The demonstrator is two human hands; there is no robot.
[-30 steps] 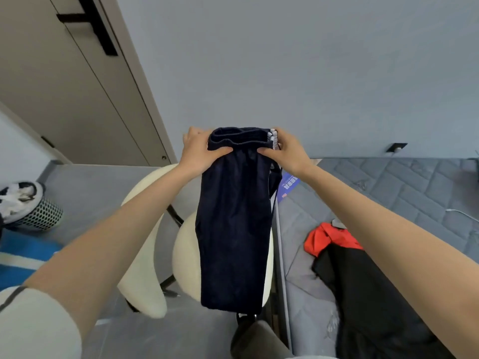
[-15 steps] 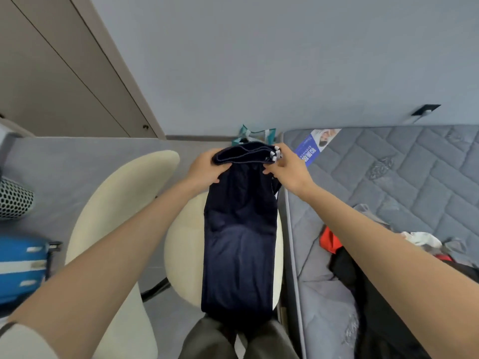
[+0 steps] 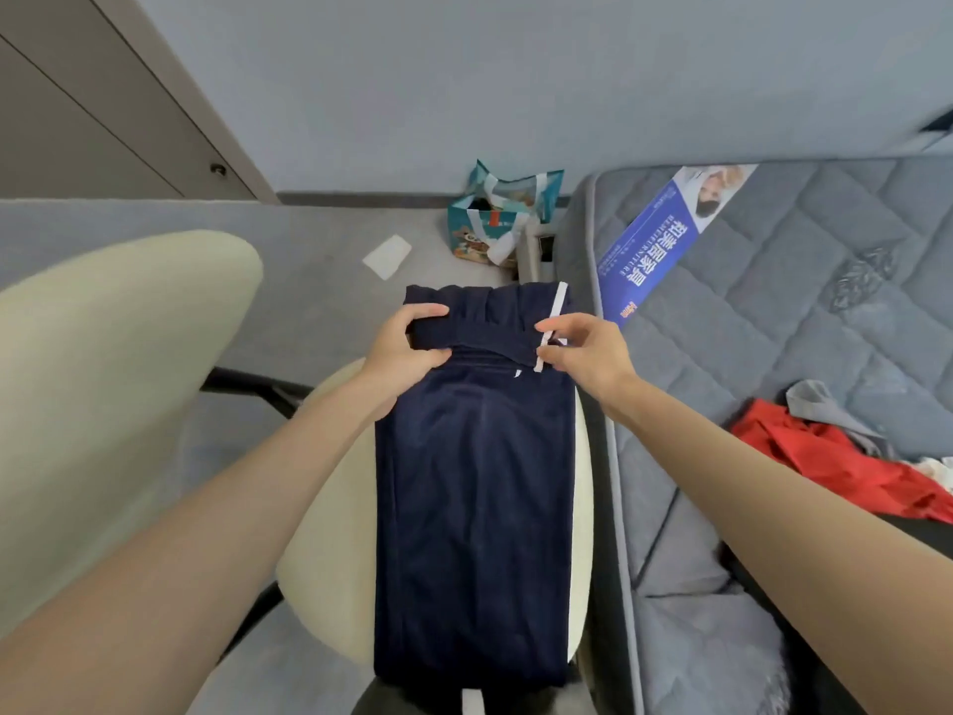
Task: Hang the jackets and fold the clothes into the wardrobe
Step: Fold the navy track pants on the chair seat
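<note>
Here, left hand (image 3: 406, 349), right hand (image 3: 589, 355) gripping trousers (image 3: 474, 487), label (image 3: 664, 241) illegible

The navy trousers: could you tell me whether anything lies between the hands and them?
Nothing visible does. The left hand grips the navy trousers at the folded waistband and the right hand pinches its white-striped edge, over the chair seat.

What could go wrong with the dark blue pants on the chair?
The navy trousers are longer than the chair seat, so the waistband end, held by the left hand and right hand, might slide to the floor if the grip loosens. The right hand only pinches the edge, so the fold may come out crooked.
</note>
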